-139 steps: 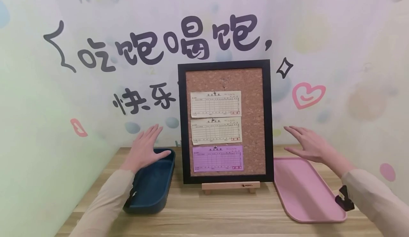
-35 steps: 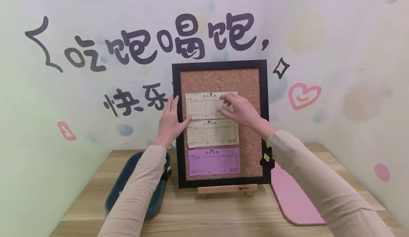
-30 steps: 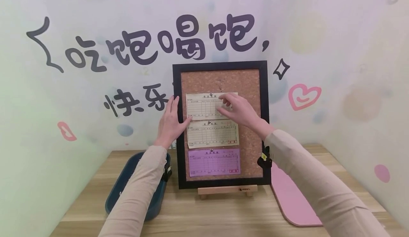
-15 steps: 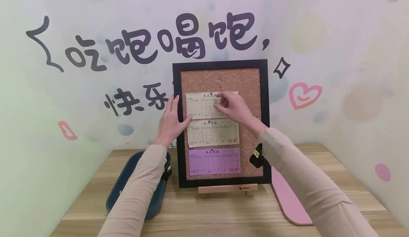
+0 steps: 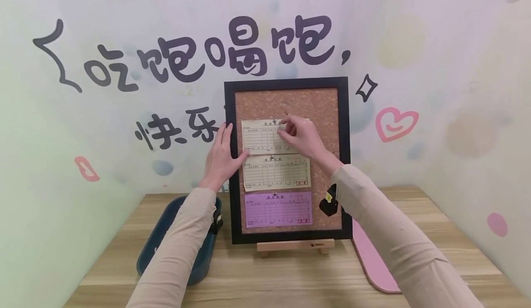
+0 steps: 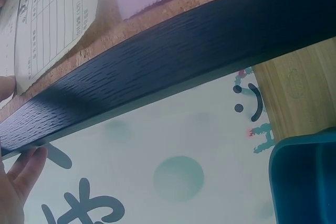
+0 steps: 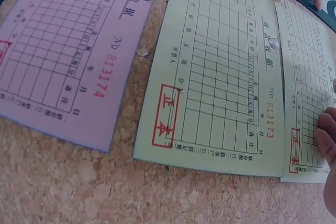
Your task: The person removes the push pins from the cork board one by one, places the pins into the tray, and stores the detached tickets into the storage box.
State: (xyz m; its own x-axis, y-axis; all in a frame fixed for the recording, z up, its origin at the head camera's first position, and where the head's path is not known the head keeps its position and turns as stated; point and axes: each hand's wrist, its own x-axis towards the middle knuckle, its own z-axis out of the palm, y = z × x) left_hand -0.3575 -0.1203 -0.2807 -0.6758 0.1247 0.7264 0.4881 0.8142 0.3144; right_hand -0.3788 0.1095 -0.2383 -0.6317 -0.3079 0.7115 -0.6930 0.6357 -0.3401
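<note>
A black-framed corkboard [image 5: 286, 100] leans on a small wooden easel [image 5: 294, 245]. Pinned to it one above another are a top cream receipt slip [image 5: 257, 137], a second cream slip [image 5: 274, 175] and a purple slip [image 5: 278, 211]. My left hand [image 5: 220, 162] grips the frame's left edge, thumb on the front, fingers against the outer side in the left wrist view. Over the top slip's right half is my right hand [image 5: 306, 137], thumb and index finger bent and slightly apart, just right of its push pin [image 5: 274, 121]. In the right wrist view the right hand [image 7: 328, 142] shows only partly.
A dark blue tray [image 5: 143, 257] stands left of the board, partly behind the left sleeve. On the right lies a pink tray [image 5: 375, 269], mostly covered by the right forearm. Behind the wooden table [image 5: 257, 285] is a wall [image 5: 415, 45] with painted lettering.
Both hands came inward from beside the board; the left took hold of the frame's edge. Lately the right hand has shifted left towards the top pin, thumb and finger drawing closer together.
</note>
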